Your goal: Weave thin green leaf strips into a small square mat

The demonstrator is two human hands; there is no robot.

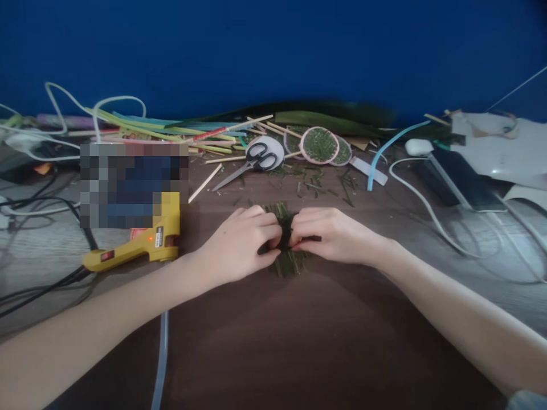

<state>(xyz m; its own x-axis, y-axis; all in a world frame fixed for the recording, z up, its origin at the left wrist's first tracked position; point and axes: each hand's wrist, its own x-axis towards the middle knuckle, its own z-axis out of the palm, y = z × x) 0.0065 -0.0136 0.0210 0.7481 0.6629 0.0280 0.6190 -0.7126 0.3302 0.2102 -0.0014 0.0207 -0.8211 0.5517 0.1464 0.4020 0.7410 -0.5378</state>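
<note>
My left hand [245, 242] and my right hand [329, 233] meet at the middle of the dark wooden table [273, 341]. Both pinch a small bundle of green leaf strips [287, 259] that lies on the table. The fingers of both hands are curled round the bundle's middle, and a dark strip shows between the fingertips. The strips' ends stick out above and below the hands. What the dark strip is I cannot make out.
A yellow glue gun [141, 245] lies left of my left hand. Black-handled scissors [252, 162] and round discs covered in green strips [319, 145] lie beyond the hands, among cut green bits. Coloured sticks and straws [179, 132], cables and a white cord [427, 205] ring the work area.
</note>
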